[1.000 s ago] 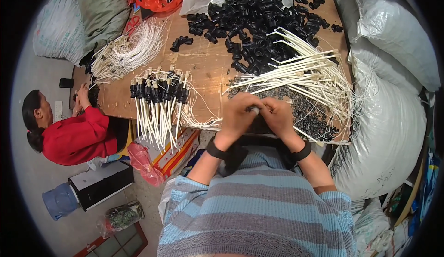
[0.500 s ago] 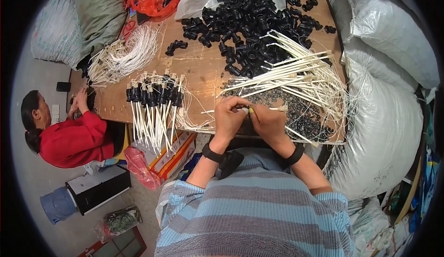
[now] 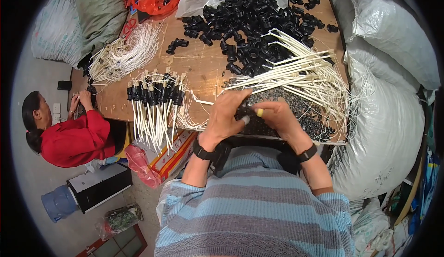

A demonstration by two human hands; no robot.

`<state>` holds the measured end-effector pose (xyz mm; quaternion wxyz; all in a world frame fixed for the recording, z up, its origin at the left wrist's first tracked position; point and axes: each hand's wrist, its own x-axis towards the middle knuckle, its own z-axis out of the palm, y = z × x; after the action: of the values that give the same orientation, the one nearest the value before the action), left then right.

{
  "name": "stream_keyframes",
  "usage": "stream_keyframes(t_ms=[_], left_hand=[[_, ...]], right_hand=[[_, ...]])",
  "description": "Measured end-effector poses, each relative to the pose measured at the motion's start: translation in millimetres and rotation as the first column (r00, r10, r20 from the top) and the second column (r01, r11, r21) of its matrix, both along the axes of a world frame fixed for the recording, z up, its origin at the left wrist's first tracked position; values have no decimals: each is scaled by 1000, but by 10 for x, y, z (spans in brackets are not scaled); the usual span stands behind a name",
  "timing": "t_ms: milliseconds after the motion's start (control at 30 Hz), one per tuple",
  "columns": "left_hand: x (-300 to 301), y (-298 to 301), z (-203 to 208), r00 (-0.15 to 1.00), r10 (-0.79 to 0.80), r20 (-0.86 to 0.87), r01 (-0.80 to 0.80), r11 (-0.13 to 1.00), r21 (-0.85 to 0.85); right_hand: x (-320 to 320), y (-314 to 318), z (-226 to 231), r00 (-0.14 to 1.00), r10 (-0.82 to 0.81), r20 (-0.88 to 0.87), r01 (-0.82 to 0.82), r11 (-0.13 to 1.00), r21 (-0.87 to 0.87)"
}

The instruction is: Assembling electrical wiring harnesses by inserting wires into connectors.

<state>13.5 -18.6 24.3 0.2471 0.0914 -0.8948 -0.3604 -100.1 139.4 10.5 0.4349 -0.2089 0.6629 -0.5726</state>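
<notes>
Hands are meeting at the near edge of the wooden table [image 3: 203, 72], just in front of the person's striped jumper. The left hand [image 3: 225, 118] is curling its fingers closed around a small black fitting [image 3: 243, 113], and the right hand [image 3: 277, 118] is pinching the same spot from the other side, thumb and forefinger nearly touching; a yellow fingertip cover [image 3: 260, 112] is showing on one finger. Whether a white tube end is already seated in the fitting cannot be told, since the fingers are hiding it.

Right beside the hands, toward the far right of the table, a fan of white tubes [image 3: 296, 72] is lying over a tray of small dark bits [image 3: 300, 111]. Beyond that, at the table's far edge, a heap of black elbow fittings [image 3: 249, 21] is spreading. To the left of the hands, a row of finished tubes with black caps [image 3: 155, 95] is hanging over the near edge, and a coil of white cord [image 3: 125, 55] is sitting at the far left corner. A seated person in red [image 3: 74, 136] is working at the table's left end.

Judging from this, the finished row is hanging far enough over the edge that a brush of the left forearm could tip it to the floor. The thin strings trailing from the fan could also be snagging on the wrists and dragging tubes off the tray.
</notes>
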Motion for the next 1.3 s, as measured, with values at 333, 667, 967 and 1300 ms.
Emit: stream_keyframes(t_ms=[333, 667, 967, 1300], left_hand=[[-14, 37, -71, 943, -94, 318, 14, 969, 246], [0, 47, -73, 963, 21, 267, -6, 998, -57], [56, 65, -44, 964, -1, 264, 6, 1000, -17], [153, 84, -123, 977, 19, 211, -57, 983, 174]], right_hand=[[76, 92, 61, 468, -75, -880, -81, 989, -127], [16, 101, -16, 296, 110, -949, -147, 987, 68], [-227, 11, 113, 364, 191, -912, -335, 940, 64], [-35, 79, -39, 410, -39, -911, -209, 969, -135]])
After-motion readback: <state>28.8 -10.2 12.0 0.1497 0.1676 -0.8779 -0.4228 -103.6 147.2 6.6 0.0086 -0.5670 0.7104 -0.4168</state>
